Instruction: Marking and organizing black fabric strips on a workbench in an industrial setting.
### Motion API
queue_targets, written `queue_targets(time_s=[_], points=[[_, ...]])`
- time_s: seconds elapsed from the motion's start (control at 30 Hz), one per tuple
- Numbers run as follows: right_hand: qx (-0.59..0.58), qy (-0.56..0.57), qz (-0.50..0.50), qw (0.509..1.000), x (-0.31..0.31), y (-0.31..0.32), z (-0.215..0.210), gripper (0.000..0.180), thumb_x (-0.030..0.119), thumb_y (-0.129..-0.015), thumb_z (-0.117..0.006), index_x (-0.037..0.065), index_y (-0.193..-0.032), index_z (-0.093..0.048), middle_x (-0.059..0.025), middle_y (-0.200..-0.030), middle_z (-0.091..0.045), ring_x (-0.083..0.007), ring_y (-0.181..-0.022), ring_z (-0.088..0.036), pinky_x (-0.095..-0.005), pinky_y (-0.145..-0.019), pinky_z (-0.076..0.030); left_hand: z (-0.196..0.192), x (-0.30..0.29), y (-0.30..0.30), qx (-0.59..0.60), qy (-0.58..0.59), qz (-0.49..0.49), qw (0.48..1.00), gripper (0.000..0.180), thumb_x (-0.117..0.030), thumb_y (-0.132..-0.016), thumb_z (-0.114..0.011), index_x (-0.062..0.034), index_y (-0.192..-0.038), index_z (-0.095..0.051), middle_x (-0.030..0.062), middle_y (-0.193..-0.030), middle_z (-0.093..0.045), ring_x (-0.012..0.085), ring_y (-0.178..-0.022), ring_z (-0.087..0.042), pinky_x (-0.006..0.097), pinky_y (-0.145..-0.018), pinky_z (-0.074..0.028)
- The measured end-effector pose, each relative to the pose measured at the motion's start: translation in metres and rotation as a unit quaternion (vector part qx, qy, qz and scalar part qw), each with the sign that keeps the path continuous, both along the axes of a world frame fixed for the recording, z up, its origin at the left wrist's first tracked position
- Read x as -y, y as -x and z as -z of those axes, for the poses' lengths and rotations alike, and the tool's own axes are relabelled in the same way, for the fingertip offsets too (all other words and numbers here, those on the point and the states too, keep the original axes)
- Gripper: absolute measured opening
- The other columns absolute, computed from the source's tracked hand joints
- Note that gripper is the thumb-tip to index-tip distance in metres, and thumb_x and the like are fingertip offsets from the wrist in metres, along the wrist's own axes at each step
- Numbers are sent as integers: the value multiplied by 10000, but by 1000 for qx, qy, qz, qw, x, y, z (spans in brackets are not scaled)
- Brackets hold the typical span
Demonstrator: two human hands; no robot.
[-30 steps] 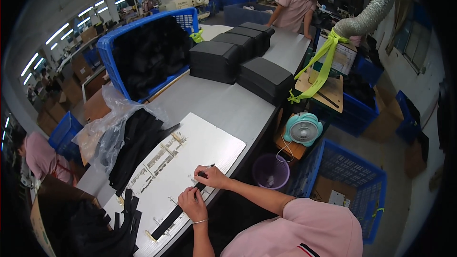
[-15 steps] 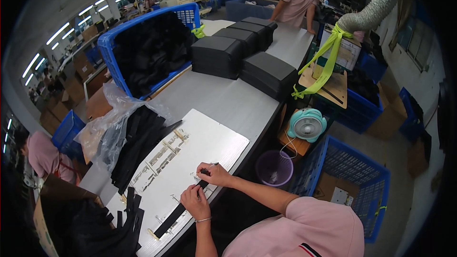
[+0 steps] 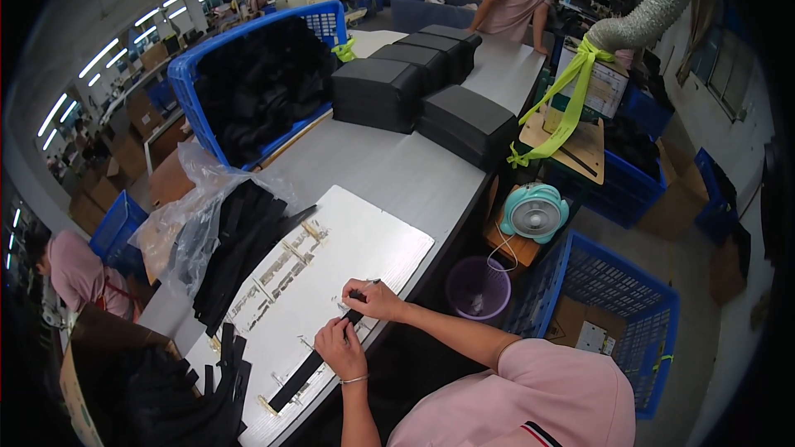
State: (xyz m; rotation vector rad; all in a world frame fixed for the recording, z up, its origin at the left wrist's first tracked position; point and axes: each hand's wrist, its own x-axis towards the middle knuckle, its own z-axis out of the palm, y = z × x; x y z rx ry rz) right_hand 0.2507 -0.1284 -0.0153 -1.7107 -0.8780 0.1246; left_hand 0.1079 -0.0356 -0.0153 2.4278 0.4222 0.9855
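Note:
A black fabric strip point(image 3: 296, 382) lies slantwise along the near edge of a white board point(image 3: 373, 236) on the table. My left hand point(image 3: 341, 349), fingers bent and pressed down, holds the strip near its upper part. Just beyond it, my right hand point(image 3: 381, 301) is closed in a pinch at the strip's far end. A thin, dark-tipped tool like a pen point(image 3: 374, 282) sticks out from the right fingers; its kind is not clear. Worn tape marks and small raised guides point(image 3: 263, 292) cover the board's middle.
A pile of black strips point(image 3: 236, 257) lies on clear plastic point(image 3: 182, 207) left of the board; more strips hang over a carton point(image 3: 74, 393). Stacked black sheets point(image 3: 377, 91) and a blue crate point(image 3: 195, 112) stand behind. A fan point(image 3: 534, 213) and purple bin point(image 3: 478, 290) are at right.
Both hands stay on the strip in almost the same places, with only a slight shift of the right fingers. The strip and board look unmoved.

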Motion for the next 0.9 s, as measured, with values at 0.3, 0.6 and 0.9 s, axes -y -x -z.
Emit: queue_targets(time_s=[0.3, 0.6, 0.9], points=[[-42, 32, -6, 999, 1, 0, 0, 147, 174, -930, -702, 53, -1005, -668, -80, -854, -702, -169, -752, -681, -302, -689, -537, -2, 1, 0, -3, -1, -3, 1000, 118, -68, -866, -720, -76, -982, -698, 80, -1073, -694, 294, -1043, -618, 434, -963, -439], [-33, 29, -8, 999, 1, 0, 1, 148, 172, -931, -703, 46, -1000, -669, -81, -867, -705, -181, -770, -691, -303, -705, -542, -2, 1, 0, -3, -4, -5, 1000, 118, -75, -866, -722, -79, -982, -701, 88, -1074, -705, 299, -1040, -628, 431, -962, -449], [-36, 22, -11, 999, 2, 0, -2, 147, 161, -929, -706, 39, -1002, -667, -82, -868, -703, -168, -765, -680, -298, -703, -538, -2, 1, 0, 1, -5, -3, 1000, 144, -56, -853, -726, -80, -993, -699, 66, -1080, -690, 287, -1043, -612, 433, -959, -436]])
